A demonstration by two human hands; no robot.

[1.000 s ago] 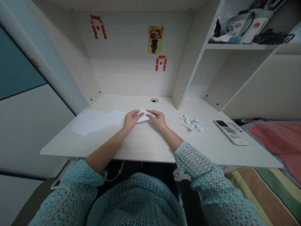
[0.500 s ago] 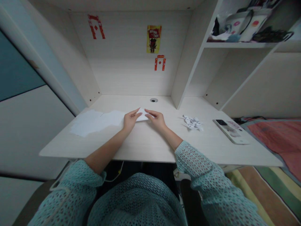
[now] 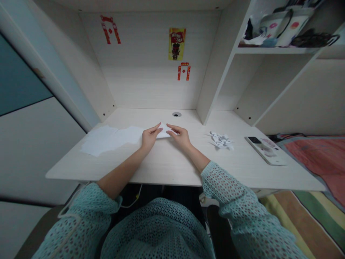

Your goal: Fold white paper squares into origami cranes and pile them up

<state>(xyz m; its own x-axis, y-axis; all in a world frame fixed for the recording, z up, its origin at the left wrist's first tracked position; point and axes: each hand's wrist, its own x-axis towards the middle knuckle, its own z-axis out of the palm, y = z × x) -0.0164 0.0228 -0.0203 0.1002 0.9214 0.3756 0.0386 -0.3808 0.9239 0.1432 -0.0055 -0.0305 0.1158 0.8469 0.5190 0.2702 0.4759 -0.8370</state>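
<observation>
Between my two hands is a folded sheet of white paper (image 3: 164, 131), its peak pointing toward the back of the desk. My left hand (image 3: 150, 137) pinches its left edge between thumb and fingers. On the other side, my right hand (image 3: 180, 137) grips the right edge the same way. Parts of the sheet are hidden behind my fingers. Flat white sheets (image 3: 107, 139) lie spread on the desk to the left, reaching close to my left hand. Off to the right rests a small heap of folded white paper pieces (image 3: 221, 140).
A phone (image 3: 265, 151) lies on the white desk (image 3: 167, 169) at the right. Cups (image 3: 293, 27) and other items crowd the upper right shelf. A round cable hole (image 3: 176, 114) is near the back panel. Red cloth (image 3: 318, 154) covers a surface beyond the desk's right edge.
The camera view has shifted very slightly. Both hands keep their hold on the folded paper in nearly the same place.
</observation>
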